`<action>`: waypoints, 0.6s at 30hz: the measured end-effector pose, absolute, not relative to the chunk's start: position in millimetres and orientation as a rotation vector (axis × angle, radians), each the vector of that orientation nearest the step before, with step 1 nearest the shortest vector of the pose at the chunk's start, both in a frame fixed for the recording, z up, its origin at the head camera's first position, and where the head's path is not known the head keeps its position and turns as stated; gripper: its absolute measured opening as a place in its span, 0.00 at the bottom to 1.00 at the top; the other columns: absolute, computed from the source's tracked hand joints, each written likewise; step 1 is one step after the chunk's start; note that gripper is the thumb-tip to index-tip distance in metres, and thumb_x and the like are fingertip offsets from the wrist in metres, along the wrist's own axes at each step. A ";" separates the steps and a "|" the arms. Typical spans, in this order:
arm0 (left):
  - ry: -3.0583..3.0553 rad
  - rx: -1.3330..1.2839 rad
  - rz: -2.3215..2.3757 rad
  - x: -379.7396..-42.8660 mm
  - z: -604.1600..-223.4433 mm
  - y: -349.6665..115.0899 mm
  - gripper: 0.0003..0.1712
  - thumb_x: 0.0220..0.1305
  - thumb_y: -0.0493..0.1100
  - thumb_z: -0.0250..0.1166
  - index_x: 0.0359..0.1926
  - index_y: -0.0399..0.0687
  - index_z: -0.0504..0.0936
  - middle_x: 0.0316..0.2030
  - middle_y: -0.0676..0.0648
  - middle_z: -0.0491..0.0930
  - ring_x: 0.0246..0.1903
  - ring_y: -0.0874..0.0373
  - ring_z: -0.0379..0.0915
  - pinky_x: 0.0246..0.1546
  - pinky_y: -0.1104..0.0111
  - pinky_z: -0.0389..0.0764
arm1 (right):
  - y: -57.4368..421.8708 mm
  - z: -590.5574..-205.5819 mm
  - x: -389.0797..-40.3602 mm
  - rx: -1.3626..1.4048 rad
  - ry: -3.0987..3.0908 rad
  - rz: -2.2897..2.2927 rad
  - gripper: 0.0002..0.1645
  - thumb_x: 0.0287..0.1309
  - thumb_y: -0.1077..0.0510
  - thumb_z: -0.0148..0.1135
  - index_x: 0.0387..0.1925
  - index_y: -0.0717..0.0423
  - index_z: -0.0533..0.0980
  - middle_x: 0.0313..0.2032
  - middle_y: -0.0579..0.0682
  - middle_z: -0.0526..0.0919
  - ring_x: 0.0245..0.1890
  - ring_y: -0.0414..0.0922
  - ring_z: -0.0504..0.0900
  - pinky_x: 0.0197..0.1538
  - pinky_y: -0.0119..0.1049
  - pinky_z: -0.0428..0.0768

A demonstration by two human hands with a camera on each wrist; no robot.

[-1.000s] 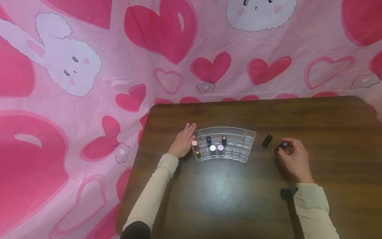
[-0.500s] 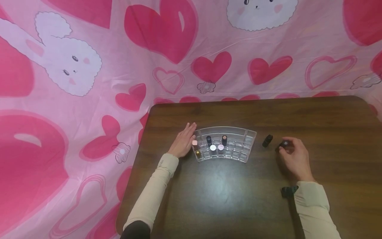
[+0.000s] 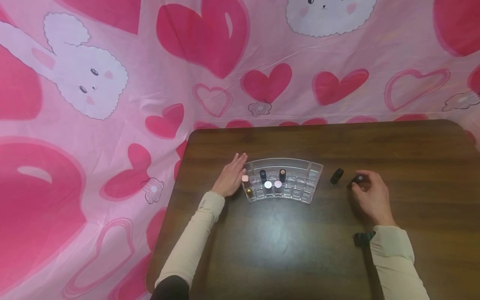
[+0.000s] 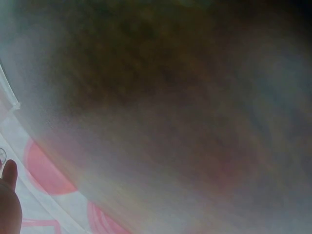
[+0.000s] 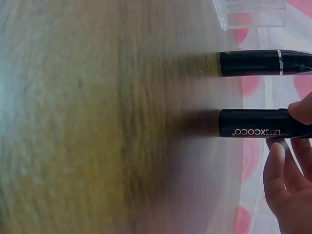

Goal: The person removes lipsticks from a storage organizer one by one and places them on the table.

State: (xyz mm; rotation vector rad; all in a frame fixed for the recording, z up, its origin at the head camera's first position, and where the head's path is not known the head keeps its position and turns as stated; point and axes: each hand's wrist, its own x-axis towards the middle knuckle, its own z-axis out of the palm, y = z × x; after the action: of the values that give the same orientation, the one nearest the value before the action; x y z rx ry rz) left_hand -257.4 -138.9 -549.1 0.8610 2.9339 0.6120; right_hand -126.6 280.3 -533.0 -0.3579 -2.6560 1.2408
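Note:
At the left end of a clear plastic lipstick organizer [image 3: 286,161], my left hand [image 3: 229,179] rests with straight fingers along its side. The left wrist view is mostly blurred, with only a fingertip [image 4: 9,175] at its edge. My right hand [image 3: 375,198] pinches an upright black lipstick tube [image 5: 251,124] between thumb and fingers at its upper part. Light lettering runs along that tube. Its base appears to stand on the table. A second black lipstick tube [image 3: 337,176] with a silver ring stands between the organizer and my right hand.
Several lipsticks stand in the organizer's left half, among them a pink-topped one [image 3: 245,179], a gold one [image 3: 249,192] and a white-capped one [image 3: 268,185]. The dark wooden table [image 3: 277,254] ends at a pink heart-patterned cloth [image 3: 213,100] behind and to the left.

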 end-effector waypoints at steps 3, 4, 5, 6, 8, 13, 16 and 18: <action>2.937 0.861 0.610 -257.4 -549.0 -138.9 0.33 0.74 0.52 0.44 0.75 0.51 0.53 0.77 0.56 0.46 0.77 0.56 0.36 0.73 0.51 0.55 | 281.0 -532.5 -126.7 -0.369 -2.661 1.233 0.24 0.63 0.63 0.55 0.60 0.65 0.67 0.53 0.67 0.70 0.48 0.62 0.76 0.36 0.21 0.70; 2.937 0.863 0.607 -257.4 -549.0 -139.0 0.33 0.74 0.52 0.44 0.75 0.50 0.52 0.77 0.56 0.46 0.77 0.56 0.35 0.73 0.51 0.55 | 281.2 -532.5 -126.7 -0.371 -2.657 1.234 0.24 0.63 0.64 0.55 0.60 0.65 0.67 0.53 0.67 0.71 0.48 0.62 0.76 0.36 0.21 0.69; 2.936 0.864 0.606 -257.3 -549.1 -139.0 0.33 0.74 0.53 0.44 0.75 0.50 0.52 0.77 0.56 0.46 0.77 0.56 0.35 0.73 0.51 0.55 | 281.5 -532.8 -126.7 -0.372 -2.653 1.232 0.25 0.62 0.64 0.55 0.60 0.65 0.67 0.53 0.68 0.71 0.48 0.62 0.77 0.36 0.21 0.69; 2.935 0.866 0.604 -257.4 -549.1 -139.0 0.33 0.74 0.53 0.43 0.75 0.50 0.52 0.77 0.56 0.45 0.77 0.55 0.35 0.73 0.51 0.55 | 281.5 -532.9 -126.6 -0.372 -2.651 1.226 0.25 0.62 0.64 0.55 0.60 0.65 0.68 0.53 0.68 0.71 0.47 0.62 0.77 0.35 0.19 0.67; 2.932 0.871 0.603 -257.4 -549.1 -139.0 0.33 0.75 0.53 0.43 0.75 0.50 0.52 0.77 0.56 0.45 0.77 0.55 0.35 0.73 0.51 0.55 | 281.7 -533.1 -126.3 -0.370 -2.643 1.219 0.25 0.61 0.65 0.56 0.60 0.66 0.68 0.53 0.68 0.71 0.47 0.62 0.77 0.35 0.18 0.66; 2.926 0.878 0.600 -257.5 -549.3 -139.5 0.33 0.75 0.53 0.42 0.75 0.50 0.52 0.77 0.55 0.45 0.77 0.55 0.35 0.73 0.52 0.55 | 281.7 -533.3 -126.1 -0.360 -2.646 1.202 0.25 0.61 0.65 0.56 0.59 0.66 0.68 0.52 0.68 0.71 0.46 0.61 0.76 0.34 0.21 0.66; 2.922 0.882 0.600 -257.6 -549.1 -140.2 0.33 0.75 0.53 0.42 0.76 0.51 0.51 0.77 0.54 0.46 0.77 0.55 0.35 0.73 0.51 0.54 | 281.2 -533.6 -126.0 -0.362 -2.647 1.200 0.24 0.61 0.64 0.56 0.59 0.66 0.68 0.52 0.68 0.72 0.45 0.61 0.76 0.34 0.22 0.66; 2.918 0.883 0.604 -257.4 -548.7 -140.7 0.33 0.75 0.53 0.42 0.76 0.52 0.50 0.77 0.53 0.46 0.77 0.55 0.34 0.73 0.52 0.54 | 281.0 -533.6 -125.8 -0.363 -2.648 1.204 0.24 0.62 0.64 0.56 0.59 0.66 0.68 0.52 0.68 0.71 0.45 0.61 0.76 0.34 0.22 0.66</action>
State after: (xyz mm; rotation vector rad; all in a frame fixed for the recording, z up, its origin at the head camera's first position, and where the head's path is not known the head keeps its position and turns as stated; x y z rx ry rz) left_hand -257.4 -140.7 -548.7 0.8829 2.9184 0.6041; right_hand -125.8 281.0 -533.6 -0.3625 -2.6483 1.2037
